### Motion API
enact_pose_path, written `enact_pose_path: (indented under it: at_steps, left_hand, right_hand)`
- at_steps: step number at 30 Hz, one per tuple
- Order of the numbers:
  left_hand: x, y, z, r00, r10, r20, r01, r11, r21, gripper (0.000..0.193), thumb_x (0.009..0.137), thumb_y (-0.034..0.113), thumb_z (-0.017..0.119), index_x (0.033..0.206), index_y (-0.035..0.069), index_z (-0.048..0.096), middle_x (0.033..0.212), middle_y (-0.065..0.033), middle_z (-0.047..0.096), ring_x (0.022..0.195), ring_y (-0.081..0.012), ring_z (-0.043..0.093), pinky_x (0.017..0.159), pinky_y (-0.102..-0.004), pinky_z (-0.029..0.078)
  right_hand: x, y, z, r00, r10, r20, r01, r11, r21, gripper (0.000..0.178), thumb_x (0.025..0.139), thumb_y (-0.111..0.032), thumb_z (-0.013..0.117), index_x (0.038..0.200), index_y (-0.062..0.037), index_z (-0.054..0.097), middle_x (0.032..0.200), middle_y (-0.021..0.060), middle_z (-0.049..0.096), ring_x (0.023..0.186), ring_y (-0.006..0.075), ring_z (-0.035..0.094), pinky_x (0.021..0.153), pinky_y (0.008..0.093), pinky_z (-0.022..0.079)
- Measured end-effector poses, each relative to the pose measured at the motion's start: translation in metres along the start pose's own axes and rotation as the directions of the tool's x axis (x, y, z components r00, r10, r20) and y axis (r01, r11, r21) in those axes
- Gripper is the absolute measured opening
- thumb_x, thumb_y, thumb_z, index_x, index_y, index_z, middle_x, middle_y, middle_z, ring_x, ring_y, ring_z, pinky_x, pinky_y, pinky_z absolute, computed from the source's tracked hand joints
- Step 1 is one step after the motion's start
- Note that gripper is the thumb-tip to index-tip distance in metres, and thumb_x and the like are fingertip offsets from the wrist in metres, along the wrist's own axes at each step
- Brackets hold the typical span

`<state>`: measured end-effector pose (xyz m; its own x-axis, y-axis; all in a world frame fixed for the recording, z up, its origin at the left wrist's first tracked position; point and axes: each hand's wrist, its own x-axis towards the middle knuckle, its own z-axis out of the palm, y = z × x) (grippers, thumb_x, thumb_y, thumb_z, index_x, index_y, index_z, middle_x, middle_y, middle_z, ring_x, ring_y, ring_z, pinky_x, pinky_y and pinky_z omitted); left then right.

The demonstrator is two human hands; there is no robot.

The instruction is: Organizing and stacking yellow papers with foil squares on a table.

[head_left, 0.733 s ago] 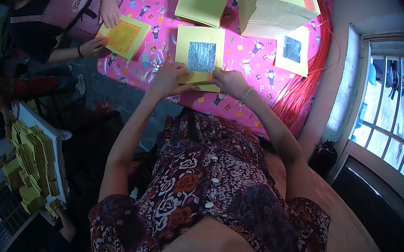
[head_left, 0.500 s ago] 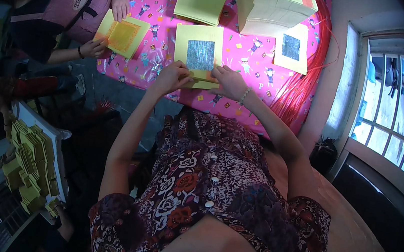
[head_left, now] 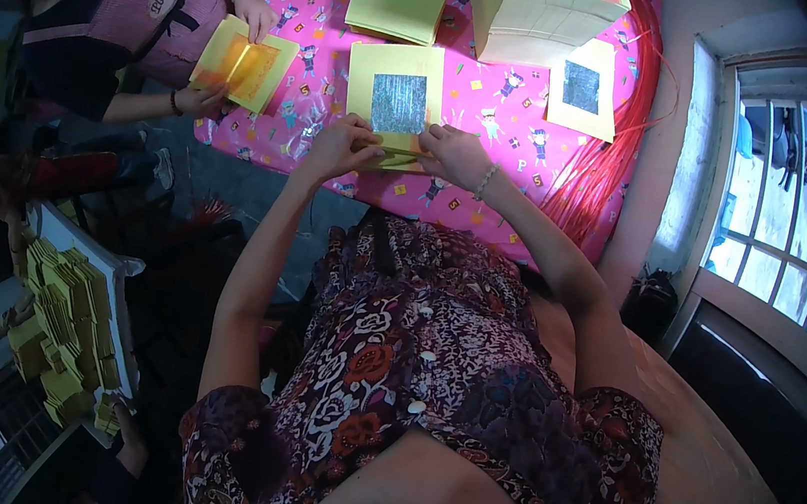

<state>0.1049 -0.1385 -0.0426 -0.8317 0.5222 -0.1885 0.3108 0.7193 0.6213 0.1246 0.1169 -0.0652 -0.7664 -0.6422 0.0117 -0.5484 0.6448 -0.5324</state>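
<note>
In front of me on the table lies a yellow joss paper sheet (head_left: pixel 397 57) with a silver foil square in its middle. Its near edge is turned up into a narrow fold. My left hand (head_left: pixel 344 147) pinches the left end of that fold between thumb and fingers. At the other end, my right hand (head_left: pixel 457 157) grips the fold the same way, fingertips on top. The layers under my fingers are partly hidden. A second joss paper sheet with a silver square (head_left: pixel 582 88) lies to the right, apart from my hands.
A tall paper stack (head_left: pixel 542 27) stands at the back right, beside a lower stack (head_left: pixel 395 6). Red plastic strands (head_left: pixel 599 175) hang along the right table edge. At left, a co-worker's hands hold an orange-centred sheet (head_left: pixel 245 66). The pink patterned tablecloth (head_left: pixel 503 179) covers the table.
My hands have shifted slightly up along the sheet's near edge, still pinching the fold. The co-worker's hands have moved to the right on the orange-centred sheet, which is now bent along its middle.
</note>
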Motion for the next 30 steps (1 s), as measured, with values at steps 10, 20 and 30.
enact_pose_path:
  at_steps: [10, 20, 30]
  left_hand:
    - [0.001, -0.001, -0.004, 0.999, 0.002, 0.046, -0.001, 1.000, -0.012, 0.036, 0.075, 0.034, 0.075, 0.099, 0.008, 0.070, 0.097, -0.0093, 0.058, 0.090, -0.0247, 0.060, 0.077, -0.0348, 0.050]
    - [-0.004, 0.001, -0.001, 0.983, 0.147, -0.111, -0.137, 0.986, 0.098, 0.027, 0.071, 0.005, 0.066, 0.099, 0.008, 0.065, 0.091, -0.0107, 0.061, 0.089, -0.0316, 0.058, 0.076, -0.0394, 0.050]
    - [0.009, -0.011, -0.039, 0.964, 0.263, -0.045, -0.266, 0.960, -0.085, 0.041, 0.072, 0.024, 0.075, 0.106, 0.005, 0.062, 0.107, -0.0142, 0.061, 0.102, -0.0312, 0.057, 0.087, -0.0387, 0.046]
  right_hand:
    - [0.008, 0.016, 0.001, 1.000, 0.007, 0.010, -0.009, 0.994, 0.111, 0.024, 0.085, -0.025, 0.057, 0.093, -0.0055, 0.045, 0.077, 0.0135, 0.057, 0.065, 0.0339, 0.062, 0.059, 0.0432, 0.051]
    - [0.001, 0.021, -0.016, 0.996, -0.078, -0.036, 0.079, 0.997, 0.024, 0.058, 0.081, -0.037, 0.065, 0.127, -0.0079, 0.045, 0.138, 0.0116, 0.039, 0.134, 0.0285, 0.031, 0.108, 0.0391, 0.032]
    - [0.019, 0.041, 0.008, 0.942, 0.096, -0.323, -0.068, 0.993, 0.098, 0.023, 0.092, -0.025, 0.053, 0.100, -0.0035, 0.051, 0.089, 0.0159, 0.063, 0.084, 0.0309, 0.063, 0.073, 0.0391, 0.052]
